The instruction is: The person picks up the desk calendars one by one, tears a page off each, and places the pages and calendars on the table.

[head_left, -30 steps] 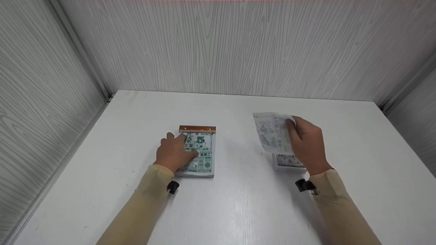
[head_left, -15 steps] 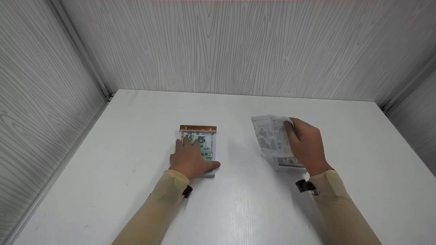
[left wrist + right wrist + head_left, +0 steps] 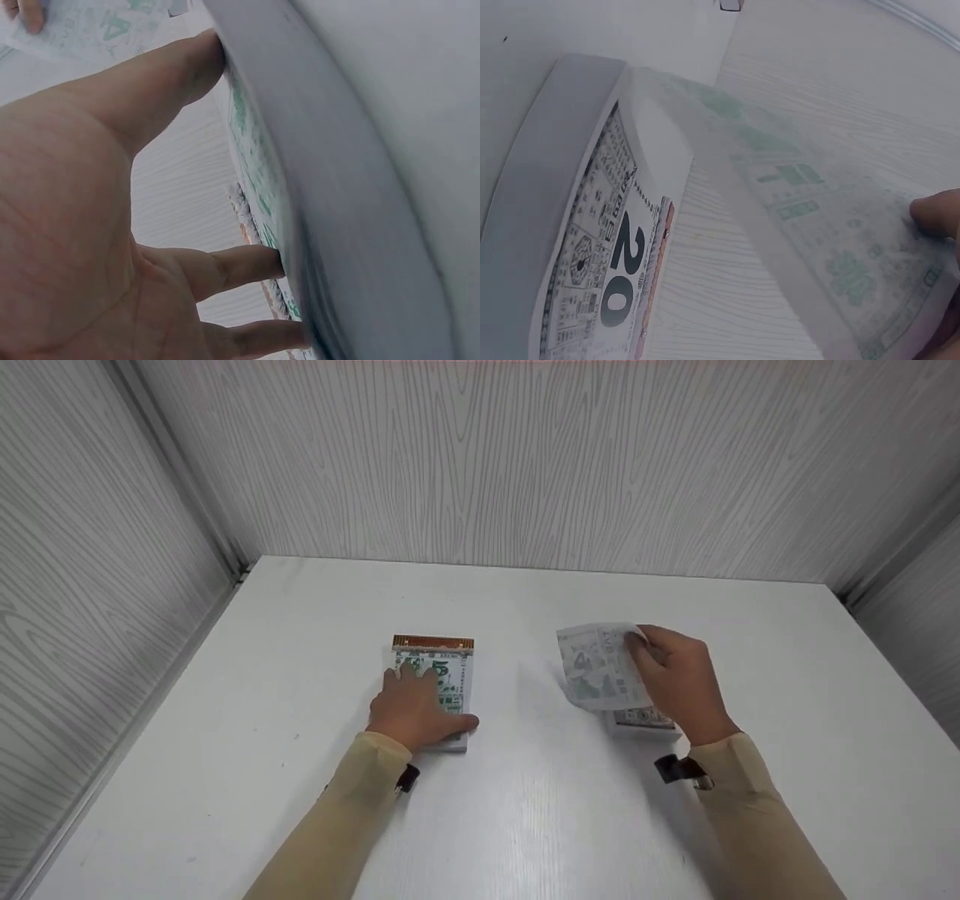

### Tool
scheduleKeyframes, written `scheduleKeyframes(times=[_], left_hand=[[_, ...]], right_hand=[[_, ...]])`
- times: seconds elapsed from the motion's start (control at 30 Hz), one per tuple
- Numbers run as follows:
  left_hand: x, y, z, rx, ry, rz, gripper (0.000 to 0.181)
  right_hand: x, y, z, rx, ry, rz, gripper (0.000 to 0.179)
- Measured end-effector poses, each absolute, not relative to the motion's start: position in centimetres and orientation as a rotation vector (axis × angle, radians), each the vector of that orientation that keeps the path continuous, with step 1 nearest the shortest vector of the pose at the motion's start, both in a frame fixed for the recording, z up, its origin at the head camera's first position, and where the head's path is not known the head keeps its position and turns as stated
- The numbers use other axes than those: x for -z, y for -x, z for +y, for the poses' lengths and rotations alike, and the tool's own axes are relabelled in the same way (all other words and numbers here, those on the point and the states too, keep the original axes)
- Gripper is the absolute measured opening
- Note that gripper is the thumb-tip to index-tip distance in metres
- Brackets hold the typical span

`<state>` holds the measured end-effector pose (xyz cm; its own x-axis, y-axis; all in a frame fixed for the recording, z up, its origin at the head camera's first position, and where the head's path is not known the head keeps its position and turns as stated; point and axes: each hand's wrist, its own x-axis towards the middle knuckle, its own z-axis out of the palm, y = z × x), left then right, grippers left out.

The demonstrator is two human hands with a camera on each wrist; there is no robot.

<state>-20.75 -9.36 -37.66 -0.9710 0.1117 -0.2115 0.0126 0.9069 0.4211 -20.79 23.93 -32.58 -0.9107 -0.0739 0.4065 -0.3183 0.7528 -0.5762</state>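
My left hand (image 3: 411, 709) rests spread on a tear-off calendar (image 3: 456, 679) with green print and an orange strip along its far end. In the left wrist view, its thumb (image 3: 187, 64) touches the page's near edge and two fingertips press farther along. Between thumb and fingers, my right hand (image 3: 679, 675) pinches a thin calendar sheet (image 3: 596, 667) with faint print showing through. This raised sheet partly covers a second tear-off calendar (image 3: 646, 720). Under it, the right wrist view shows a dark-printed page (image 3: 592, 255) numbered 20.
Both calendars lie on a white table (image 3: 517, 795), with a gap of bare tabletop between them. A wood-grain panel (image 3: 465, 465) stands behind the table, and a similar panel (image 3: 82, 547) rises at the left.
The left hand has slid right across its calendar, its thumb moving from the page to the right edge. The right hand has shifted slightly down, and the sheet it pinches now curls lower.
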Motion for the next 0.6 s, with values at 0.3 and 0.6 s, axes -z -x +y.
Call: scheduleKeyframes(times=[0.3,0.6], left_hand=[[37.0,21.0,-9.8,-0.434,-0.165,2.865,0.083],[37.6,21.2,-9.5,-0.494,-0.169,2.874,0.076]], right_hand=[[32.4,20.6,21.9,-0.989,-0.231,-2.386,0.027],[35.1,19.9,17.7,-0.855,-0.402,-2.793,0.023]])
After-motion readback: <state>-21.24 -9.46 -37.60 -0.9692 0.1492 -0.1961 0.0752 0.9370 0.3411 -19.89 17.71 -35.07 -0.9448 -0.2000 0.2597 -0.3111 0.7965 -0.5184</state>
